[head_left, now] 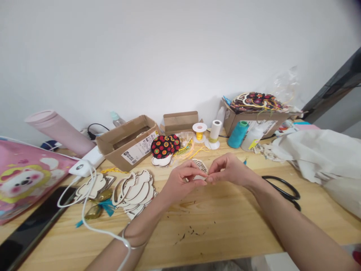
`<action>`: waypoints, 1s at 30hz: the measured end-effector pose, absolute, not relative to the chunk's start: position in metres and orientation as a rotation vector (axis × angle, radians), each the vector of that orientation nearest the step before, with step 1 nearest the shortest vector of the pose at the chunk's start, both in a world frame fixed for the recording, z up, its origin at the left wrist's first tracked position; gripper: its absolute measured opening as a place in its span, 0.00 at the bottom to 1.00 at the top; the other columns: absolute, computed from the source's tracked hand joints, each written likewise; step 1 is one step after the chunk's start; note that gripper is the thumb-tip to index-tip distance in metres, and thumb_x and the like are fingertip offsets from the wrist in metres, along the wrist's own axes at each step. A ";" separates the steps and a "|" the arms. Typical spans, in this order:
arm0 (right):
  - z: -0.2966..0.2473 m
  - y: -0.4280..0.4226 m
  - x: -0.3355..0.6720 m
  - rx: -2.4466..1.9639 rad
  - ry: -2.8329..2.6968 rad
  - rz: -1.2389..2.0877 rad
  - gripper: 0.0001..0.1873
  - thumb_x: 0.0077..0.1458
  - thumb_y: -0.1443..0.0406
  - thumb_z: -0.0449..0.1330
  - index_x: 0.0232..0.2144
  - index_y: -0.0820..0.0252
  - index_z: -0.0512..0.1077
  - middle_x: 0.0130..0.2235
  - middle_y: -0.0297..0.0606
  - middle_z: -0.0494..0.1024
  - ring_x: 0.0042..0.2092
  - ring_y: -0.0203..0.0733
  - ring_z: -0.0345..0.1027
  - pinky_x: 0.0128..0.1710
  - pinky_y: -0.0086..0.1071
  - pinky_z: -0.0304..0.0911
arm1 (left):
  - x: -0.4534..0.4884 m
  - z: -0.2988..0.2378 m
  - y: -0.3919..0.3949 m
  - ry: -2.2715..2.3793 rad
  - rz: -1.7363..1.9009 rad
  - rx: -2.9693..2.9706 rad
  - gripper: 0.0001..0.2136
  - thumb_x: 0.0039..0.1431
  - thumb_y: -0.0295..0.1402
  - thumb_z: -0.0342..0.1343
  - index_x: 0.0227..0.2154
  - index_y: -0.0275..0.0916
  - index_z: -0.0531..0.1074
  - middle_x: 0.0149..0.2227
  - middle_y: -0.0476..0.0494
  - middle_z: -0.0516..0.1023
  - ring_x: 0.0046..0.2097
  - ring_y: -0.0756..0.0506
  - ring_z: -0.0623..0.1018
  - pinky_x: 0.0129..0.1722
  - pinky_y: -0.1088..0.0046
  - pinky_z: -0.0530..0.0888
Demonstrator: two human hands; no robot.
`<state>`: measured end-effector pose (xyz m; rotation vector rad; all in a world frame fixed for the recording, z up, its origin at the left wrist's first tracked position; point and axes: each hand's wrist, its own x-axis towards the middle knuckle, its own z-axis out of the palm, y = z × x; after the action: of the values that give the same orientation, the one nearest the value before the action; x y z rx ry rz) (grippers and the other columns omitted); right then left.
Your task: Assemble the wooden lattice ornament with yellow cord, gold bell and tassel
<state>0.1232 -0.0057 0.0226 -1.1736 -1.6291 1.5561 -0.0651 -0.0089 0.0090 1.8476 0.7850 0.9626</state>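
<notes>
My left hand (180, 182) and my right hand (229, 169) meet above the middle of the wooden table (220, 229), fingertips pinched together. Between them they hold a small pale wooden cut-out piece (200, 166) with an openwork pattern; its lower part is hidden by my fingers. A thin bracelet circles my left wrist. Just left of my left hand lies a stack of pale wooden cut-outs (135, 192). Behind my hands sit round fabric-covered pieces with red dots (165, 146) and loose yellow thread (191, 150).
Open cardboard boxes (128, 143) stand at the back, one at right (254, 120) filled with patterned pieces. Thread spools (199, 131), a teal spool (238, 133), black scissors (284, 190), white cloth (318, 154), a pink bag (25, 177) and a white cable (87, 210) surround the work area.
</notes>
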 end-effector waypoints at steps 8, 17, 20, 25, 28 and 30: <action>0.016 -0.007 0.118 -1.104 -1.486 1.745 0.12 0.30 0.61 0.68 0.18 0.65 0.73 0.18 0.33 0.74 0.20 0.30 0.63 0.21 0.25 0.57 | -0.061 0.013 -0.012 0.763 1.136 1.834 0.03 0.40 0.31 0.63 0.19 0.39 0.76 0.22 0.51 0.63 0.24 0.55 0.64 0.20 0.80 0.61; 0.016 -0.006 0.119 -1.052 -1.482 1.776 0.12 0.30 0.62 0.68 0.18 0.64 0.74 0.18 0.33 0.74 0.21 0.30 0.64 0.23 0.25 0.59 | -0.061 0.010 -0.010 0.733 1.087 1.838 0.04 0.40 0.32 0.63 0.23 0.39 0.77 0.22 0.50 0.66 0.23 0.55 0.64 0.20 0.80 0.62; 0.016 -0.006 0.118 -1.052 -1.478 1.786 0.11 0.29 0.62 0.69 0.18 0.64 0.74 0.18 0.33 0.74 0.20 0.30 0.64 0.22 0.25 0.59 | -0.061 0.011 -0.010 0.740 1.063 1.804 0.04 0.39 0.31 0.64 0.21 0.38 0.76 0.22 0.50 0.66 0.23 0.55 0.65 0.20 0.81 0.61; 0.017 -0.007 0.117 -1.071 -1.473 1.731 0.10 0.29 0.63 0.68 0.17 0.65 0.74 0.17 0.33 0.74 0.20 0.30 0.63 0.22 0.25 0.58 | -0.061 0.011 -0.013 0.763 1.052 1.775 0.03 0.39 0.30 0.63 0.18 0.37 0.75 0.21 0.51 0.65 0.23 0.56 0.64 0.20 0.81 0.60; 0.020 -0.007 0.118 -1.073 -1.489 1.696 0.09 0.31 0.64 0.68 0.17 0.64 0.74 0.17 0.32 0.74 0.20 0.29 0.63 0.22 0.24 0.58 | -0.060 0.009 -0.013 0.759 1.091 1.764 0.03 0.40 0.30 0.63 0.21 0.37 0.75 0.22 0.51 0.66 0.22 0.56 0.63 0.20 0.80 0.60; 0.022 -0.007 0.118 -1.073 -1.497 1.685 0.08 0.32 0.65 0.68 0.17 0.64 0.74 0.17 0.32 0.74 0.20 0.29 0.63 0.23 0.24 0.59 | -0.060 0.008 -0.012 0.754 1.115 1.775 0.04 0.40 0.30 0.63 0.23 0.38 0.76 0.22 0.51 0.66 0.22 0.56 0.62 0.20 0.80 0.59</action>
<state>0.1180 -0.0072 0.0223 -1.0727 -1.4969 1.6848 -0.0602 -0.0119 0.0077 1.7747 0.7541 1.1155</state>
